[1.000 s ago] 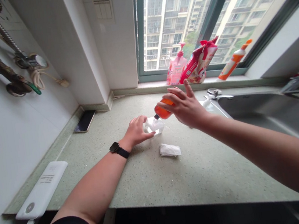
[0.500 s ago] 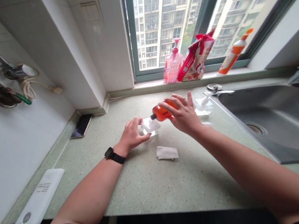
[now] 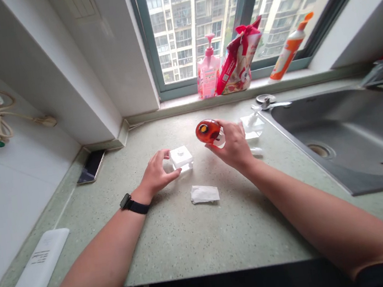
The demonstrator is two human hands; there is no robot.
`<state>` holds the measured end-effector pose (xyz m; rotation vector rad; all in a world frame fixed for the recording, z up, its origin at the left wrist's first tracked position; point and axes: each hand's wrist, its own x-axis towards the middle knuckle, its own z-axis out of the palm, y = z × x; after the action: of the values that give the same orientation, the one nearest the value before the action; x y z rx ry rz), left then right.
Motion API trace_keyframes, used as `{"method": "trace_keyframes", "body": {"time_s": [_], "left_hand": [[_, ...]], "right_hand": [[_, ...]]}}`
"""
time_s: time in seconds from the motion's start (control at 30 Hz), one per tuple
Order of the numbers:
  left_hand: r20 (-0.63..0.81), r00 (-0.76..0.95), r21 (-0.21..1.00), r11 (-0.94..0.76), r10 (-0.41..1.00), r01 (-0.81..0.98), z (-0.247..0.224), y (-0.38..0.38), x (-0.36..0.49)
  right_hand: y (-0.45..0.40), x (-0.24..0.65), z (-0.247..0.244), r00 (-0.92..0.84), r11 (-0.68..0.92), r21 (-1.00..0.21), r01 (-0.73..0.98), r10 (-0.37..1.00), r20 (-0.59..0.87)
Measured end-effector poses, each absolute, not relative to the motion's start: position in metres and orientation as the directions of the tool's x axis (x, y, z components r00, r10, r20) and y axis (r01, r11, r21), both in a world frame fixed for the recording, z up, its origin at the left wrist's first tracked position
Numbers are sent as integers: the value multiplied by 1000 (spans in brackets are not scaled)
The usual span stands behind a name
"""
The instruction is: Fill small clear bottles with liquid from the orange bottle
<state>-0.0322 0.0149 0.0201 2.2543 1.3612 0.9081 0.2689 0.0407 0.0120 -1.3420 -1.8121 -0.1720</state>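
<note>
On the speckled green counter [image 3: 176, 240] stands a clear square bottle [image 3: 181, 158] with an open neck on top. The thumb and fingers of my left hand [image 3: 158, 171] grip its left side. My right hand [image 3: 233, 146] holds an orange-red bottle [image 3: 207, 131] above the counter, to the right of the clear one, its dark neck pointing toward the camera. A folded white tissue [image 3: 205, 194] lies in front of the clear bottle. Behind my right hand stands another clear container [image 3: 252, 126], and a small clear piece [image 3: 257, 152] lies beside it.
The steel sink [image 3: 362, 138] and its tap [image 3: 271, 102] are at the right. A phone [image 3: 91, 167] and a white power bank [image 3: 36, 272] lie at the left. On the windowsill stand a pink pump bottle [image 3: 209, 74], a red bag [image 3: 239, 61] and an orange-white bottle [image 3: 289, 53].
My right hand has lifted the orange-red bottle off the clear bottle's neck and turned it more upright. The clear bottle now stands upright instead of tilted. The whole view has shifted.
</note>
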Motion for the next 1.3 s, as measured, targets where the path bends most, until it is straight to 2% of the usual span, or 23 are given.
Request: {"method": "trace_keyframes", "body": {"time_s": [0.4,0.57,0.7,0.8,0.87,0.97,1.07,1.17,1.3], "left_hand": [[300,349,614,-460,888,642,16,20,-35],[272,342,625,-435,899,648,18,19,-34],[246,343,623,-419,906,660,21,17,-34],[240,340,623,-413,909,665,22,17,-33],[239,337,625,-410,911,664,21,18,-32],[245,338,625,-414,909,662,21,19,-32],[258,341,619,-426,904,660,21,18,-32],[268,343,616,-434,900,657,21,17,-33],[295,347,612,-455,890,647,20,17,-33]], "right_hand": [[47,273,9,60,222,-483,847,863,501],[50,276,12,78,182,-468,865,873,482],[39,288,35,84,301,-451,840,750,656],[15,290,58,1,533,-380,756,580,814],[-2,282,65,-89,650,-335,682,528,844],[-21,263,58,-346,747,-345,568,597,724],[-26,250,42,-603,723,-359,590,690,401],[-25,248,32,-649,649,-364,668,748,141],[-26,247,29,-666,638,-390,664,742,78]]}}
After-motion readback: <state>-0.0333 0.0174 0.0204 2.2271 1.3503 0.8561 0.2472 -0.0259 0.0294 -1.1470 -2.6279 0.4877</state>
